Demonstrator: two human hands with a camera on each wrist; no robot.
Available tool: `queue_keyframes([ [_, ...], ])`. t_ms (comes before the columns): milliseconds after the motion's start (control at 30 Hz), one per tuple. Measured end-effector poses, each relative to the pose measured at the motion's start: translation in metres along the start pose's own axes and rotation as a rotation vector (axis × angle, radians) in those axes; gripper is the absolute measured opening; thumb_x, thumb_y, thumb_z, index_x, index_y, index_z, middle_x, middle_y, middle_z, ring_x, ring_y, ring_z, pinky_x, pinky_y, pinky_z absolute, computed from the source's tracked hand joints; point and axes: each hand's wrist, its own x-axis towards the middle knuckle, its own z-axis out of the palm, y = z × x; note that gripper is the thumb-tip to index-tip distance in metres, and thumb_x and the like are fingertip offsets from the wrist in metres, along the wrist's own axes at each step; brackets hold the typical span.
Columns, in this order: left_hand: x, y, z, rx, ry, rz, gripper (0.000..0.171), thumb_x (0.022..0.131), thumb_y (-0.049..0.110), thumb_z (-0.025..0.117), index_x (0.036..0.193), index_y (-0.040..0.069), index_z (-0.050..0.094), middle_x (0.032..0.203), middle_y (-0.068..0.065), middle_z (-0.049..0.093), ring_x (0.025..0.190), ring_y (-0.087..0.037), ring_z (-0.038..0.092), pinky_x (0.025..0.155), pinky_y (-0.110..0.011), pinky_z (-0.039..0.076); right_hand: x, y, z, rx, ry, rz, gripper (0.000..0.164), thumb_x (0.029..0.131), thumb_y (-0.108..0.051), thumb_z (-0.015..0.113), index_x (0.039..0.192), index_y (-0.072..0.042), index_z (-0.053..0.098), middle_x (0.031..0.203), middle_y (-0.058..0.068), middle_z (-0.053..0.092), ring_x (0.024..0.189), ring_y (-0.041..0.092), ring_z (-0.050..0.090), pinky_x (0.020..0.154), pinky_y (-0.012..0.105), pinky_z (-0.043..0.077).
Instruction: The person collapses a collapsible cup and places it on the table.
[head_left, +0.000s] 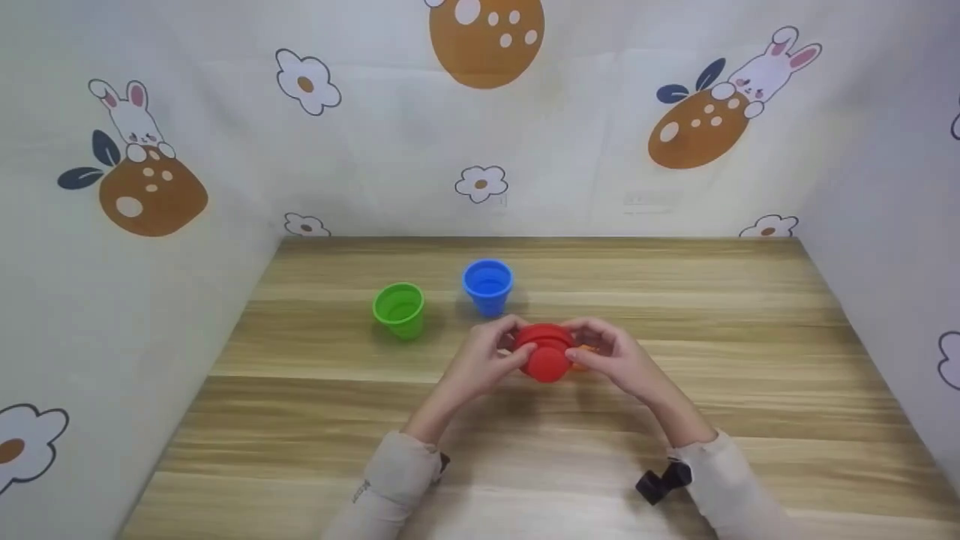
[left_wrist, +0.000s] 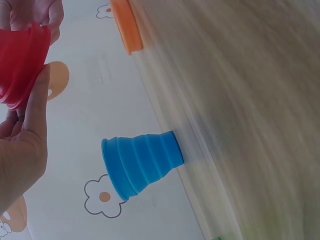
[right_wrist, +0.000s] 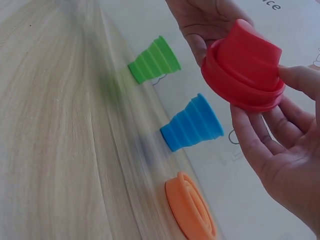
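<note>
Both hands hold a red collapsible cup (head_left: pixel 548 363) above the table, tilted with its base toward the head camera. It is partly extended: the base section sticks out while the wider rings lie folded together, as the right wrist view shows. My left hand (head_left: pixel 487 358) grips one side, thumb near the base and fingers at the rim. My right hand (head_left: pixel 616 355) pinches the opposite side in a similar way. Behind and below the red cup lies a flat, collapsed orange cup (right_wrist: pixel 191 207), mostly hidden in the head view. Beyond the hands a blue cup (head_left: pixel 488 288) stands upright and extended.
A green extended cup (head_left: pixel 400 310) stands upright left of the blue one. The wooden table (head_left: pixel 300 420) meets a patterned cloth wall (head_left: pixel 390 150) at its back and sides. Black wrist cameras (head_left: pixel 664 481) sit at the sleeve cuffs.
</note>
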Motion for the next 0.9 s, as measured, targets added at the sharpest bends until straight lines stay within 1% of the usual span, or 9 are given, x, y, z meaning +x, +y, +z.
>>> queue_keyframes([
  [100,0.0011,0.0004,0.0008,0.007,-0.001,-0.009,0.017,0.094,0.011,0.066,0.109,0.003,0.067,0.101,-0.013,0.070,0.089,-0.019,0.069,0.083,-0.030,0.060,0.0004,-0.0005,0.0026,-0.029,0.025,-0.025,0.042,0.093,-0.006,0.067,0.128,0.012,0.052,0.109,-0.006,0.068,0.098,0.009,0.067,0.082,0.028,0.061],
  [200,0.0019,0.0019,0.0001,0.003,-0.016,-0.034,0.018,0.094,0.011,0.065,0.110,0.004,0.068,0.104,-0.012,0.071,0.091,-0.021,0.070,0.084,-0.032,0.061,0.0003,-0.0021,0.0056,-0.073,0.053,-0.045,0.040,0.093,-0.005,0.067,0.125,0.013,0.053,0.111,0.007,0.067,0.098,0.009,0.066,0.083,0.020,0.059],
  [300,0.0032,0.0036,-0.0020,0.011,-0.044,-0.032,0.021,0.093,0.010,0.065,0.113,0.003,0.067,0.108,-0.013,0.071,0.096,-0.023,0.070,0.085,-0.032,0.061,0.0005,-0.0032,0.0073,-0.115,0.074,-0.056,0.037,0.093,-0.005,0.067,0.123,0.012,0.055,0.113,0.021,0.065,0.098,0.008,0.065,0.086,0.019,0.058],
  [400,0.0046,0.0057,-0.0045,0.036,-0.069,-0.012,0.025,0.093,0.008,0.064,0.117,0.003,0.067,0.110,-0.013,0.072,0.098,-0.023,0.069,0.085,-0.031,0.061,0.0002,-0.0045,0.0079,-0.144,0.090,-0.055,0.037,0.093,-0.006,0.067,0.124,0.010,0.057,0.113,0.027,0.064,0.097,0.007,0.065,0.086,0.019,0.058],
  [467,0.0054,0.0060,-0.0056,0.049,-0.070,0.000,0.026,0.093,0.007,0.064,0.119,0.003,0.066,0.111,-0.013,0.072,0.098,-0.023,0.068,0.085,-0.030,0.061,-0.0002,-0.0047,0.0077,-0.145,0.094,-0.050,0.037,0.093,-0.007,0.067,0.125,0.008,0.057,0.112,0.025,0.064,0.094,0.007,0.067,0.083,0.022,0.060],
  [533,0.0057,0.0053,-0.0062,0.050,-0.059,0.003,0.025,0.093,0.006,0.063,0.118,0.003,0.066,0.111,-0.013,0.072,0.098,-0.023,0.068,0.084,-0.029,0.061,-0.0010,-0.0048,0.0070,-0.130,0.090,-0.048,0.038,0.094,-0.008,0.067,0.128,0.007,0.057,0.112,0.019,0.066,0.093,0.007,0.067,0.081,0.027,0.061],
  [633,0.0059,0.0041,-0.0066,0.032,-0.027,-0.001,0.025,0.094,0.006,0.062,0.118,0.003,0.066,0.109,-0.014,0.072,0.098,-0.023,0.068,0.083,-0.030,0.062,-0.0015,-0.0030,0.0048,-0.083,0.055,-0.043,0.040,0.096,-0.008,0.064,0.132,0.008,0.055,0.113,0.007,0.068,0.096,0.007,0.068,0.081,0.033,0.062],
  [767,0.0059,0.0033,-0.0064,0.011,0.017,-0.010,0.024,0.094,0.006,0.063,0.117,0.003,0.067,0.107,-0.014,0.072,0.096,-0.022,0.068,0.080,-0.029,0.062,-0.0008,0.0002,0.0013,-0.023,0.009,-0.021,0.042,0.097,-0.008,0.061,0.133,0.012,0.051,0.112,-0.009,0.070,0.101,0.005,0.068,0.087,0.033,0.061],
  [900,0.0061,0.0020,-0.0052,-0.002,0.037,0.003,0.023,0.094,0.005,0.063,0.116,0.001,0.067,0.104,-0.016,0.072,0.092,-0.021,0.069,0.077,-0.027,0.062,-0.0006,0.0012,-0.0004,0.021,0.005,0.007,0.044,0.096,-0.009,0.062,0.132,0.014,0.049,0.109,-0.011,0.070,0.101,0.006,0.069,0.087,0.034,0.061],
])
